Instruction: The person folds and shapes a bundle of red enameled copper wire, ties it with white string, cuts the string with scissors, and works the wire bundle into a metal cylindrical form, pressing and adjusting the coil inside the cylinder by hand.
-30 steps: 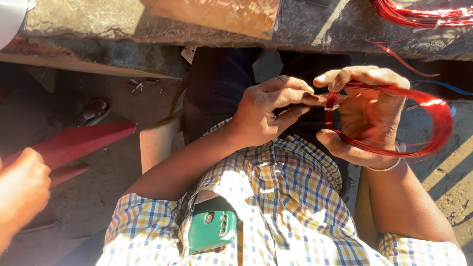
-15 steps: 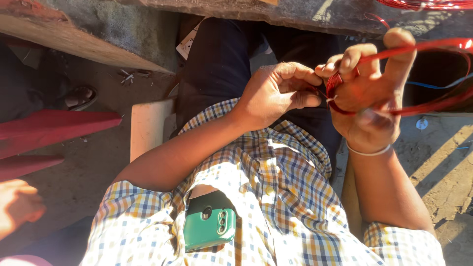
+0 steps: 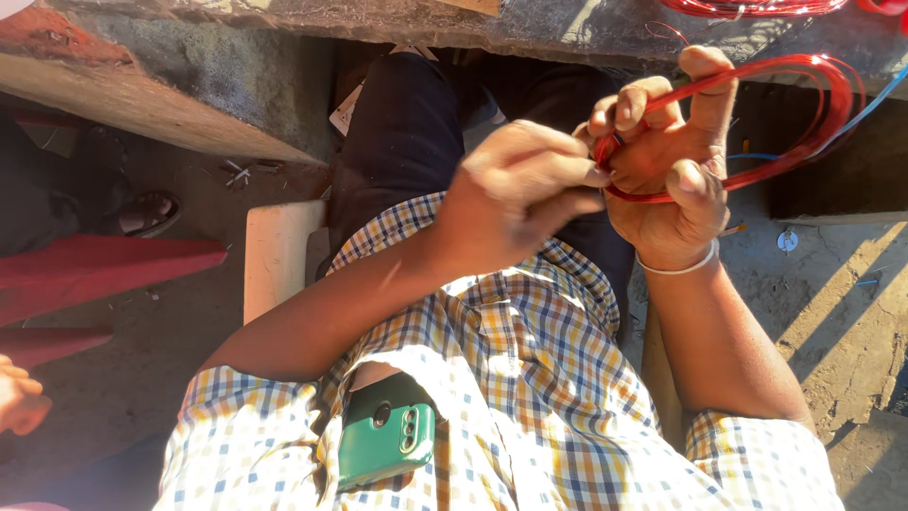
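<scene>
Right hand [image 3: 662,180] was clenched round a coil of red wire [image 3: 804,114] up in the upper right of the frame, while the blurry left hand [image 3: 515,194] pinched the strands just beside it.

Red wire coil [image 3: 804,104]: glossy, prob. plastic-coated. Shirt [image 3: 530,378]: checked cloth. Slab [image 3: 189,85]: rough stone.

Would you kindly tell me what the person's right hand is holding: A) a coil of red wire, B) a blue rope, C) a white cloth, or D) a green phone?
A: the right hand has its fingers curled through a coil of red wire, which loops out to the side of it.
</scene>
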